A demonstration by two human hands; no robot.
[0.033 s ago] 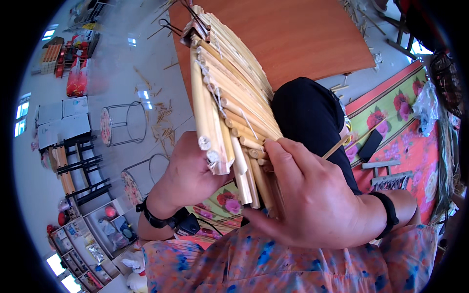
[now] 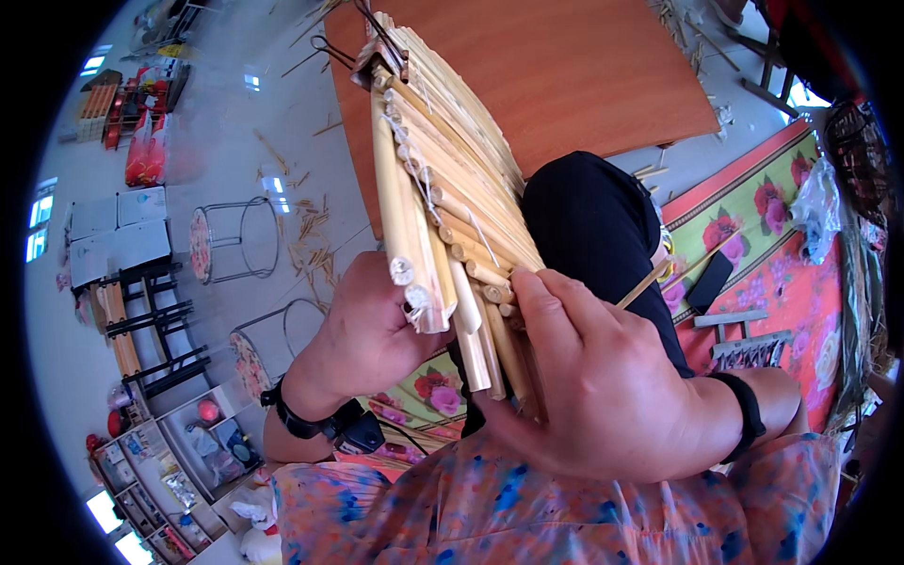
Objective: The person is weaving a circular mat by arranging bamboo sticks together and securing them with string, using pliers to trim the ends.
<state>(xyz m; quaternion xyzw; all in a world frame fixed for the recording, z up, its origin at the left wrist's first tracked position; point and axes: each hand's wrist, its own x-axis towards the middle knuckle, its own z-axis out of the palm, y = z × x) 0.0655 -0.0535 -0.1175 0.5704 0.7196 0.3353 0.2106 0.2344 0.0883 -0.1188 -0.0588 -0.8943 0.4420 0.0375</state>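
A panel of pale reed stalks [image 2: 461, 155], bound side by side with white thread, slants up from my lap. Thicker stalks [image 2: 400, 226] run along its left edge, their cut ends pointing at me. From the left, my left hand [image 2: 363, 330] closes on the panel's near end, its fingertips hidden behind the stalks. My right hand [image 2: 603, 377] grips the panel's lower right part, thumb and fingers pressed around the shorter stalk ends [image 2: 490, 278]. Dark looped metal handles [image 2: 363, 42] stick out at the panel's far end. A thin stalk [image 2: 650, 282] shows beyond my right knuckles; whether I hold it is unclear.
A reddish-brown board [image 2: 556, 75] lies ahead, beyond my dark-trousered knee [image 2: 589, 212]. Stalk scraps [image 2: 311, 240] litter the floor at left, near a round stool frame [image 2: 235, 240]. On the flowered mat at right lie a black phone [image 2: 710, 282] and a clear plastic bag [image 2: 817, 202].
Both hands keep their hold. The near ends of the thick stalks have shifted very slightly to the right, and the whole view has moved a little.
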